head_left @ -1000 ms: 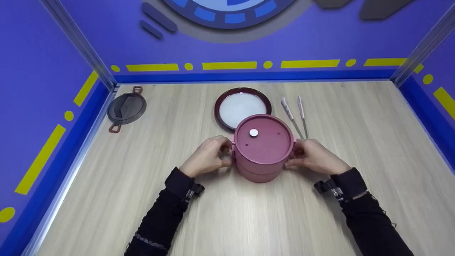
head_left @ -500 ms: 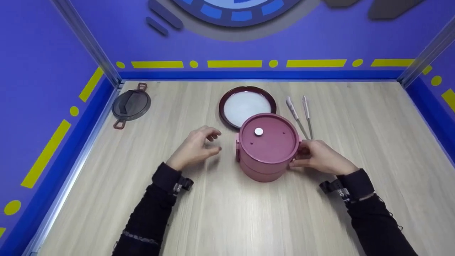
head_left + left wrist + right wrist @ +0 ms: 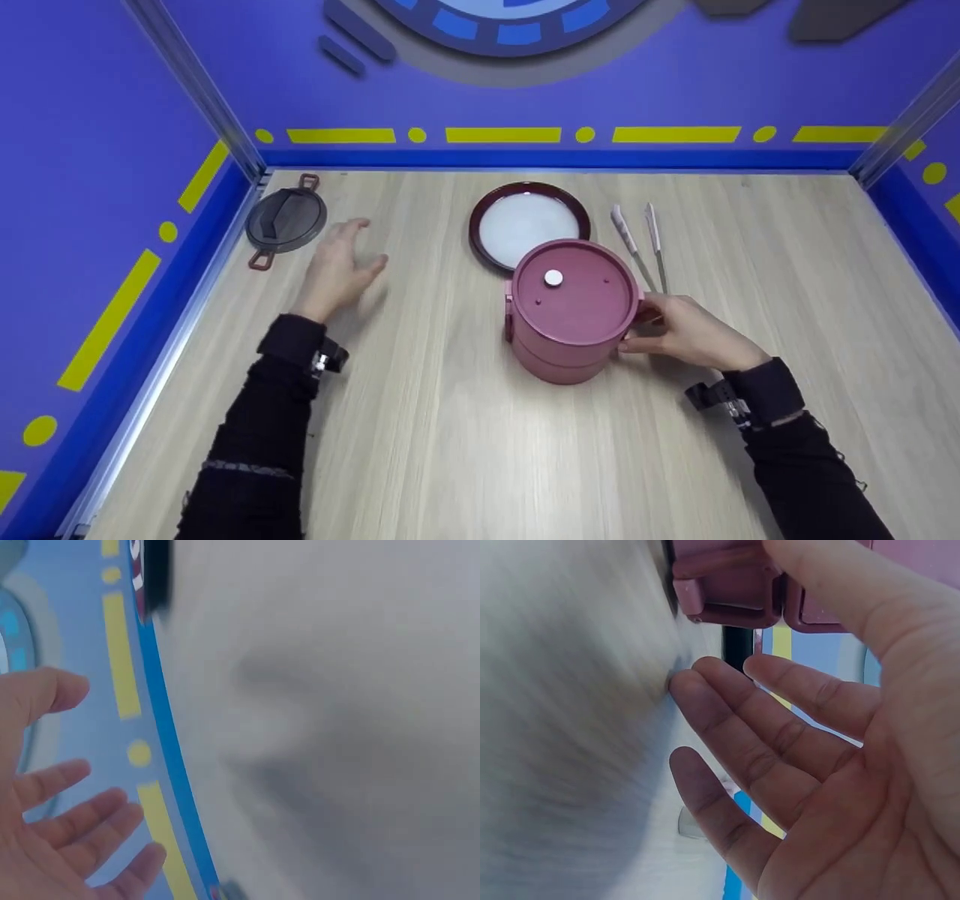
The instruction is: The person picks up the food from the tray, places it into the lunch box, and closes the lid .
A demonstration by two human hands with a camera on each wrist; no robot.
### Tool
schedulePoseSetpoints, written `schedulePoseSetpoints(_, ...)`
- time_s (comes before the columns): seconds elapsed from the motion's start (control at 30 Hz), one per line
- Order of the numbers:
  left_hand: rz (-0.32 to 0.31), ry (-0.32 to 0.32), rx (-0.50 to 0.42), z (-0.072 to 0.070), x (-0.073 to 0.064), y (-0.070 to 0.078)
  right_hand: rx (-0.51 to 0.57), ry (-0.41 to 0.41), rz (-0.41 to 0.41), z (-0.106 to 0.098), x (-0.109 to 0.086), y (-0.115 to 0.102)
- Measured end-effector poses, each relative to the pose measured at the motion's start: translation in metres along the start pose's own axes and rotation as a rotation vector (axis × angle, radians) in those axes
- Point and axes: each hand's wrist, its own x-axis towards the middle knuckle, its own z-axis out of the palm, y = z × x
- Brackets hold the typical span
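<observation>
A round, dark-pink lidded pot (image 3: 574, 307) with a small white knob on top and clips at its sides stands upright on the table in the head view. At its right side is my right hand (image 3: 686, 330); in the right wrist view the thumb touches a pink side clip (image 3: 735, 589), while the relaxed fingers hold nothing. My left hand (image 3: 337, 270) is over the left of the table, fingers spread and holding nothing. Nearest to it lies a dark, round, see-through lid (image 3: 289, 219) with a bar handle and two reddish-brown loops.
A white plate (image 3: 525, 225) with a dark red rim lies behind the pot, partly hidden by it. Two utensils with pale handles (image 3: 624, 227) lie behind the right hand, their near ends hidden. Blue-purple walls (image 3: 480, 105) enclose the table's back and sides.
My left hand has let go of the pot's left side and moved left towards the dark lid. The right hand stays by the pot. The head view has shifted slightly.
</observation>
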Motion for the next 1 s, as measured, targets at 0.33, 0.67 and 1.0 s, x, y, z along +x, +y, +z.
schedulePoseSetpoints(0.33,-0.201,0.110,0.125,-0.040,0.026,-0.049,0.005,0.007,-0.012,-0.003,-0.008,0.003)
schedulePoseSetpoints(0.67,-0.371,0.125,0.145,-0.051,0.037,-0.095,0.008,0.007,0.000,-0.004,-0.011,0.002)
schedulePoseSetpoints(1.0,-0.482,0.087,0.141,-0.047,0.037,-0.127,-0.019,0.011,0.025,-0.004,-0.013,0.005)
